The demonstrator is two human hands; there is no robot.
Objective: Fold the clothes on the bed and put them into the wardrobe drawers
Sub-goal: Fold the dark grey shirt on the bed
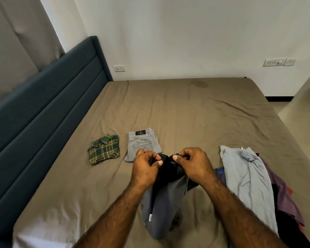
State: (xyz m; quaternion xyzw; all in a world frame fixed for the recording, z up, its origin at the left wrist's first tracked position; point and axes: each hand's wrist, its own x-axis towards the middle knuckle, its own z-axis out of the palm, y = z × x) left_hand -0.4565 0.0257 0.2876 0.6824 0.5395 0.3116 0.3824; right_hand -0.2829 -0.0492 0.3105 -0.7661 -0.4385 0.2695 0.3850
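A dark grey and black garment (161, 203) hangs bunched above the bed (195, 111), its lower part resting on the sheet. My left hand (146, 166) and my right hand (191, 164) each pinch its upper edge, close together. Beyond my hands lie a folded green plaid shirt (104, 149) and folded light grey jeans (142, 143) with a black label. An unfolded pile (279, 194) sits at the right, topped by a pale blue garment (247, 181) over purple and dark pieces. No wardrobe is in view.
A dark teal padded headboard (43, 111) runs along the left side. White walls with sockets (119, 68) stand behind the bed. A strip of floor (297, 111) shows past the bed's right edge. The brown sheet's far half is bare and creased.
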